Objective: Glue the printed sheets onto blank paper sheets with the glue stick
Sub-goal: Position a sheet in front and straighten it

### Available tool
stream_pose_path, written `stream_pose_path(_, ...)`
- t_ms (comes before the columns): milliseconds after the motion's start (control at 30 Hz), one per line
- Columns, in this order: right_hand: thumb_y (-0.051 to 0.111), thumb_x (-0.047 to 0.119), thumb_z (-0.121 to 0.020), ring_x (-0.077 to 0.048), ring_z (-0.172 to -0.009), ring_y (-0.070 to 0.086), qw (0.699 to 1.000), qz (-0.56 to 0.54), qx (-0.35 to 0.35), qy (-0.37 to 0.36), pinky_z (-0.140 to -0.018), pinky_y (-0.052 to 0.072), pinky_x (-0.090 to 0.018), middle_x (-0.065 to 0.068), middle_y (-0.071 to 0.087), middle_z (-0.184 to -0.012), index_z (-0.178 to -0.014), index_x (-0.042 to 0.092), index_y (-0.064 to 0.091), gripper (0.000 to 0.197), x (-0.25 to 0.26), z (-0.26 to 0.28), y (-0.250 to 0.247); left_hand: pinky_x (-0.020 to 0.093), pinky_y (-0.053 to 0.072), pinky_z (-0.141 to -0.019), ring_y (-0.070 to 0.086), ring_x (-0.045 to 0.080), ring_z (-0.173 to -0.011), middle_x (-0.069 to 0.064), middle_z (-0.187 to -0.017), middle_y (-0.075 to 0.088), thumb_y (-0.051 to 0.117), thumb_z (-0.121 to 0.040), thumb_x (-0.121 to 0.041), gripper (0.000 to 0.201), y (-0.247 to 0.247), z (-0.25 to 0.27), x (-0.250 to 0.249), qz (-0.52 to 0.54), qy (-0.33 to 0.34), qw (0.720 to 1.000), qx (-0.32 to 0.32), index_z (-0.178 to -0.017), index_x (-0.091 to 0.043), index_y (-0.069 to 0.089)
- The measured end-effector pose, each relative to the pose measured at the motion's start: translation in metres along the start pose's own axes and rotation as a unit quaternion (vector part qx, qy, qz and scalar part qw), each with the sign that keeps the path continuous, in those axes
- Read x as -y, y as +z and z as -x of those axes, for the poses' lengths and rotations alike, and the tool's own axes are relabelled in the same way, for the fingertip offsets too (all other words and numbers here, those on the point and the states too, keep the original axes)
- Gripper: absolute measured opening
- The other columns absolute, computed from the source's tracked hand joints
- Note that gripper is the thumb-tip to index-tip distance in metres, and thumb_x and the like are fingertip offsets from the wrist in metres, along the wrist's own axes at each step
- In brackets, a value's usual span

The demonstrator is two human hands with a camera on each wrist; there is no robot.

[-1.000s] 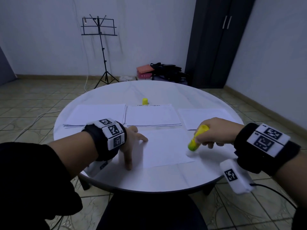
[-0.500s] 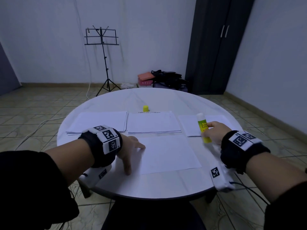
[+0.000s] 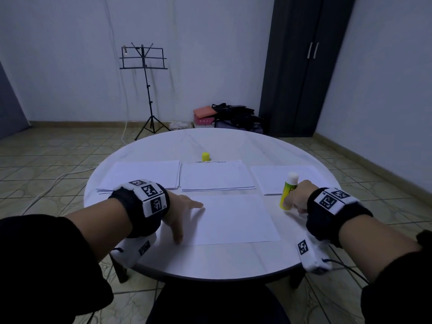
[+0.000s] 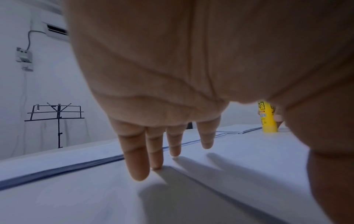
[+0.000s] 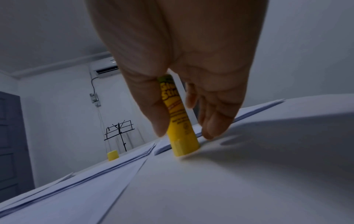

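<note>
1. Glue stick (image 3: 288, 192) stands upright at right of centre in the head view, its base on the counter (image 3: 217, 263), white tip up (cap off).
2. My right hand (image 3: 301, 195) has its grip curled round the stick's body.
3. My left hand (image 3: 180, 215) lies flat, fingers (image 4: 137, 159) straight and spread, touching the left edge of the single sheet (image 3: 233, 218) at lower centre.
4. I see three paper stacks (image 3: 217, 175) just above that sheet, and the yellow cap (image 3: 205, 156) beyond the middle one.

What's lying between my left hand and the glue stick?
In the head view, only the single sheet lies between left hand and glue stick, plus bare table.
</note>
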State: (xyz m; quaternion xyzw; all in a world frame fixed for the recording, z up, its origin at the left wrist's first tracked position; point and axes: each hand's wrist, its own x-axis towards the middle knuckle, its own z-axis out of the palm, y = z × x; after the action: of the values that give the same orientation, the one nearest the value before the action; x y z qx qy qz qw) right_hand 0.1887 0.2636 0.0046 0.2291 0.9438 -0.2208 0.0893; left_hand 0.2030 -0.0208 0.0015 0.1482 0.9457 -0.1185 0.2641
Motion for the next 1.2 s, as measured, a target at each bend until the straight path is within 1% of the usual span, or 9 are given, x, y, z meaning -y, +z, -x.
stream_pose_path(167, 0.067, 0.02, -0.083, -0.018, -0.057, 0.046, 0.994, 0.078, 0.077, -0.018, -0.054, 0.038, -0.024, -0.005, 0.049, -0.064, -0.08, 0.009, 0.051, 0.02, 0.001, 0.027, -0.004, 0.034, 0.03, -0.111, 0.026, 0.016, -0.141, -0.006, -0.158, 0.009, 0.075, -0.077, -0.036, 0.105, 0.001, 0.002, 0.007, 0.037, -0.003, 0.999, -0.01, -0.15, -0.038, 0.0)
stream_pose_path(300, 0.067, 0.032, -0.084, -0.014, -0.043, 0.04, 0.979, 0.111, 0.141, -0.093, -0.044, 0.033, -0.02, -0.001, 0.05, -0.056, -0.068, 0.011, 0.052, 0.03, 0.029, 0.055, 0.003, 0.034, 0.023, -0.115, 0.02, 0.017, -0.144, -0.004, -0.159, 0.01, 0.072, -0.078, -0.04, 0.098, 0.001, 0.0, 0.022, 0.067, -0.014, 0.997, -0.035, -0.151, -0.036, 0.007)
stream_pose_path(500, 0.062, 0.036, -0.087, -0.013, -0.051, 0.045, 0.953, 0.146, 0.161, -0.209, -0.048, 0.037, -0.02, 0.004, 0.057, -0.065, -0.086, 0.01, 0.057, 0.027, 0.111, 0.059, 0.026, 0.031, 0.026, -0.113, 0.028, 0.019, -0.141, 0.0, -0.155, 0.025, 0.064, -0.086, -0.043, 0.079, 0.001, -0.005, 0.082, 0.126, -0.092, 0.986, -0.063, -0.15, -0.024, 0.021)
stream_pose_path(633, 0.06, 0.037, -0.088, -0.016, -0.064, 0.053, 0.934, 0.212, 0.129, -0.256, -0.059, 0.043, -0.023, 0.001, 0.058, -0.076, -0.074, 0.011, 0.055, 0.03, 0.171, 0.042, 0.048, 0.026, 0.029, -0.106, 0.036, 0.019, -0.136, 0.001, -0.149, 0.037, 0.062, -0.089, -0.037, 0.065, -0.001, -0.012, 0.138, 0.152, -0.151, 0.973, -0.084, -0.146, -0.024, 0.034)
stream_pose_path(733, 0.058, 0.039, -0.09, -0.023, -0.089, 0.053, 0.915, 0.265, 0.112, -0.283, -0.081, 0.044, -0.031, -0.006, 0.054, -0.099, -0.104, 0.007, 0.061, 0.035, 0.211, 0.027, 0.065, 0.021, 0.039, -0.09, 0.053, 0.018, -0.119, 0.0, -0.133, 0.056, 0.064, -0.089, -0.027, 0.04, -0.007, -0.024, 0.178, 0.136, -0.177, 0.967, -0.125, -0.128, -0.024, 0.058)
stream_pose_path(833, 0.055, 0.04, -0.092, -0.026, -0.107, 0.054, 0.902, 0.301, 0.108, -0.288, -0.088, 0.042, -0.032, -0.01, 0.057, -0.113, -0.121, 0.005, 0.057, 0.046, 0.243, 0.012, 0.08, 0.021, 0.042, -0.083, 0.058, 0.017, -0.111, -0.002, -0.124, 0.062, 0.069, -0.085, -0.029, 0.035, -0.012, -0.043, 0.212, 0.129, -0.194, 0.962, -0.144, -0.119, -0.022, 0.065)
stream_pose_path(933, 0.06, 0.052, -0.084, -0.025, -0.103, 0.057, 0.905, 0.302, 0.109, -0.279, -0.09, 0.042, -0.035, -0.003, 0.06, -0.106, -0.106, 0.013, 0.063, 0.045, 0.267, -0.009, 0.095, 0.025, 0.039, -0.096, 0.05, 0.018, -0.124, -0.002, -0.137, 0.052, 0.071, -0.081, -0.038, 0.062, -0.012, -0.061, 0.235, 0.113, -0.205, 0.963, -0.133, -0.136, -0.021, 0.049)
stream_pose_path(1067, 0.056, 0.082, -0.046, -0.03, -0.112, 0.053, 0.903, 0.33, 0.086, -0.262, -0.096, 0.038, -0.05, 0.003, 0.059, -0.109, -0.11, 0.025, 0.06, 0.086, 0.296, -0.043, 0.117, 0.028, 0.037, -0.102, 0.045, 0.021, -0.13, 0.001, -0.143, 0.045, 0.075, -0.075, -0.045, 0.082, -0.006, -0.086, 0.25, 0.094, -0.199, 0.972, -0.08, -0.143, -0.018, 0.036)
stream_pose_path(1200, 0.06, 0.085, -0.037, -0.03, -0.099, 0.053, 0.898, 0.358, 0.083, -0.243, -0.09, 0.041, -0.049, 0.001, 0.047, -0.086, -0.07, 0.023, 0.048, 0.072, 0.311, -0.042, 0.118, 0.028, 0.041, -0.097, 0.052, 0.022, -0.121, -0.001, -0.132, 0.054, 0.079, -0.065, -0.051, 0.085, -0.004, -0.108, 0.263, 0.075, -0.196, 0.977, -0.05, -0.135, -0.019, 0.044)
